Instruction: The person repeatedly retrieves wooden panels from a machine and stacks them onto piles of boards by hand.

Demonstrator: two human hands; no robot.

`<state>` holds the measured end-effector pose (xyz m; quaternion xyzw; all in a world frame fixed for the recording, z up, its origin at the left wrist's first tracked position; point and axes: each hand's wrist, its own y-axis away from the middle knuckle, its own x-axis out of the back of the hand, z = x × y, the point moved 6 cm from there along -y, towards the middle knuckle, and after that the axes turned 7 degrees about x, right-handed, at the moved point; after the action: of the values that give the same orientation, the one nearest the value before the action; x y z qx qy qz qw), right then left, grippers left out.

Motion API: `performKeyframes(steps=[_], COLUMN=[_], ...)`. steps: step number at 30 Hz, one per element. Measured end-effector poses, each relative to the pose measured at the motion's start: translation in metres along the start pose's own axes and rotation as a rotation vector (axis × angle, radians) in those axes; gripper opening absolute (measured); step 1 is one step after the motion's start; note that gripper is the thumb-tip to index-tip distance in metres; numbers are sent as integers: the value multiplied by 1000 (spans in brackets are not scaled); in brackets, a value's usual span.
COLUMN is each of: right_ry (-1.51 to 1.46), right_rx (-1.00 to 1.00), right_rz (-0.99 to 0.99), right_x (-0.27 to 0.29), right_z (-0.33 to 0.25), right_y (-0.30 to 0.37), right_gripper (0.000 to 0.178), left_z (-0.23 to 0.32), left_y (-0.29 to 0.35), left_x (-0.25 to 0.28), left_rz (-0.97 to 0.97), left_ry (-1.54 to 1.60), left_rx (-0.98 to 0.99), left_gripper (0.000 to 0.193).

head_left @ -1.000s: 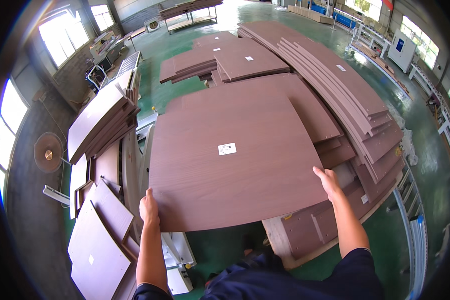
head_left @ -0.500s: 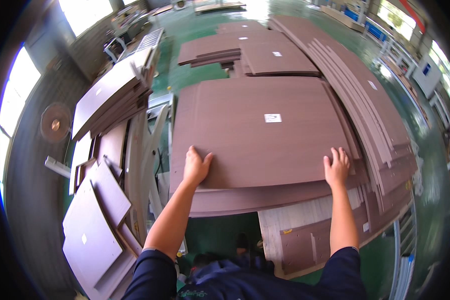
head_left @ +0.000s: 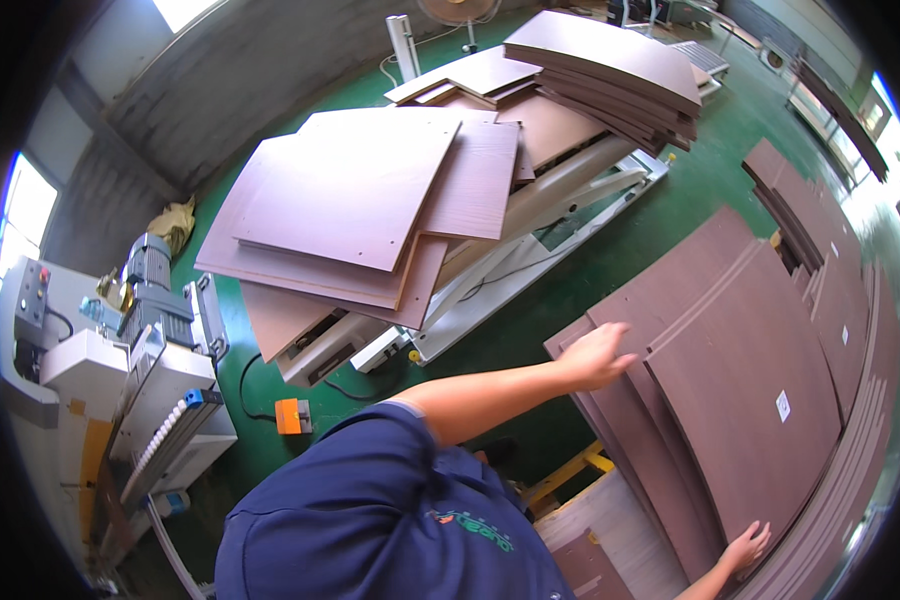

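The left hand [head_left: 595, 357] lies flat, fingers spread, on the near corner of the top brown panel [head_left: 760, 385]; the right hand [head_left: 748, 548] rests open on its lower edge, grip closed on nothing. A small white rectangular label [head_left: 783, 405] sits mid-panel on the stack.

Open green floor [head_left: 660, 215] runs as a band between the leaning heap of brown panels [head_left: 360, 200] on the white machine frame [head_left: 510, 260] and the panel stack [head_left: 760, 370] at right; a hand passes freely there. The left hand [head_left: 598, 355] lies on that stack's near corner and the right hand [head_left: 748, 547] at its lower edge, both flat and open, with further panel rows [head_left: 840, 270] crowding the far side. To the left, a grey motor [head_left: 150, 275] and white machine [head_left: 160, 400] block the way, an orange box [head_left: 289, 416] and cable on the floor beside them.
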<state>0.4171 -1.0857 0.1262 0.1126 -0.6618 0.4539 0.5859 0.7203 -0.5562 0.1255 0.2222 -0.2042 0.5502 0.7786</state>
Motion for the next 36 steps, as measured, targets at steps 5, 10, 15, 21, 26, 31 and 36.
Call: performKeyframes(steps=[5,10,15,21,26,31,36], right_ry=[-343,-1225,-1465,-1444,-1400,-1289,-1254], right_rx=[41,553,825,685,508,580,415], right_rz=[226,-103,-726,-999,-1139,-1003,-1080], right_x=[42,175,204,190,175,148,137], right_z=[-130,-454,-648,-769,-857,-884,-848], right_y=[13,73,152,189,225,260,254], right_gripper=[30,22,34,43,57,63,60], left_z=[-142,-272,-342,-411,-494,-565,-513], left_y=[126,228,269,281,260,250,211], left_x=[129,245,346,503,620,663,652], left_rz=[259,827,1085,1203,1069,876,802], left_ry=[192,467,241,-164,-496,-664,-759], left_rx=[366,596,647,778,934,968,904], left_gripper=[41,25,40,60,74,81,84])
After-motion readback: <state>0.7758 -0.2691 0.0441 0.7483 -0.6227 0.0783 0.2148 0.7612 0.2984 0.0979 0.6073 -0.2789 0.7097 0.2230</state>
